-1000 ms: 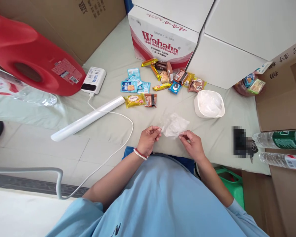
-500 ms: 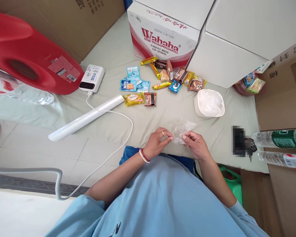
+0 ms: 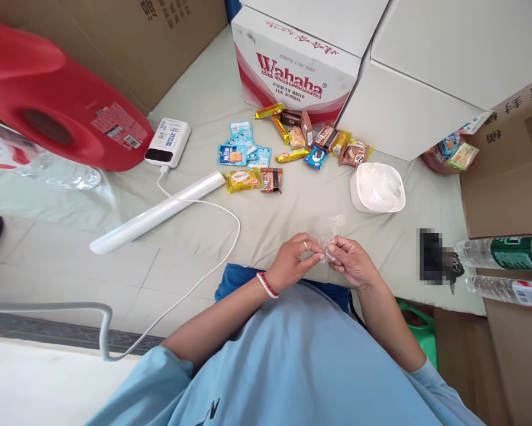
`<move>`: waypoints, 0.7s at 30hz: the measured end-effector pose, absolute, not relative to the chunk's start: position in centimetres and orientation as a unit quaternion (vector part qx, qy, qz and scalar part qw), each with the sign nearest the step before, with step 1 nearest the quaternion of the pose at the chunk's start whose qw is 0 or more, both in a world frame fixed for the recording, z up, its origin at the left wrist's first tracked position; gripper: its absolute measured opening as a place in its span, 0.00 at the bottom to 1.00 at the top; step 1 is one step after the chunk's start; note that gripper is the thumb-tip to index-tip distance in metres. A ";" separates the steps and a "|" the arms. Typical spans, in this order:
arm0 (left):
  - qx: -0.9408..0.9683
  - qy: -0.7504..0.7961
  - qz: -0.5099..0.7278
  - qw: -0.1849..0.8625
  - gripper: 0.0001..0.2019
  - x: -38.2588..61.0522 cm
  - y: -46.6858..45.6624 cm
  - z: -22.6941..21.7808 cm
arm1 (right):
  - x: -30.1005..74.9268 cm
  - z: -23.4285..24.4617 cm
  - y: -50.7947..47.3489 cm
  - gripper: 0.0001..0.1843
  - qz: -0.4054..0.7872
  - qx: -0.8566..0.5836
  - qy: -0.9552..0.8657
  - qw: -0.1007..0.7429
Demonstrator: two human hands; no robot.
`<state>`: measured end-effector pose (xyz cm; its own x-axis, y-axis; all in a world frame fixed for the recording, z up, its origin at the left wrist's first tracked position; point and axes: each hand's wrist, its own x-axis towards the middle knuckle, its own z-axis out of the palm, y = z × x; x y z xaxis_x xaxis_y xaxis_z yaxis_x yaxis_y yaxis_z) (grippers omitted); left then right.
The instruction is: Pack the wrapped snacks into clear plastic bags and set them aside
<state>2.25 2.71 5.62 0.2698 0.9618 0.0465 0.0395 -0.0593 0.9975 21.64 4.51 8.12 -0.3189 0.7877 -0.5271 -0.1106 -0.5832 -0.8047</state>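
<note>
A thin, crumpled clear plastic bag is pinched between my two hands above the front of the cloth-covered surface. My left hand, wearing a ring and a red-and-white bracelet, closes thumb and forefinger on its lower left edge. On the other side, the thumb and fingers of my right hand are shut on the gathered plastic. The fingertips of both hands nearly meet. Beyond my right hand stands a white square tub with crumpled clear plastic inside.
Snack packets and blue sachets lie before a Wahaha carton. At left are a plastic roll, a white device with a cable, and a red jug. Bottles lie at right.
My left hand has moved right, closer to my right hand. The plastic bag, spread flatter before, is now bunched up between my fingers.
</note>
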 end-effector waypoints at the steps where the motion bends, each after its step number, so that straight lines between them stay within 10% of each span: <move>1: 0.571 0.424 0.436 0.551 0.16 2.0 2.8 5.5 | 21.7 8.1 4.6 0.27 0.737 -0.498 -0.342 0.302; 11: 0.243 0.453 0.503 0.695 0.23 -5.0 3.8 4.2 | 28.9 7.4 6.2 0.26 0.695 -0.542 -0.379 0.281; 21: 0.228 0.625 0.516 0.540 0.11 -3.5 4.9 0.9 | 24.3 8.4 5.4 0.12 0.301 -0.599 -0.657 0.346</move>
<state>-3.48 4.86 0.90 -0.3125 0.8420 -0.4397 -0.2723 0.3641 0.8907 24.32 5.44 8.45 -0.0440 0.9945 0.0947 0.5787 0.1027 -0.8091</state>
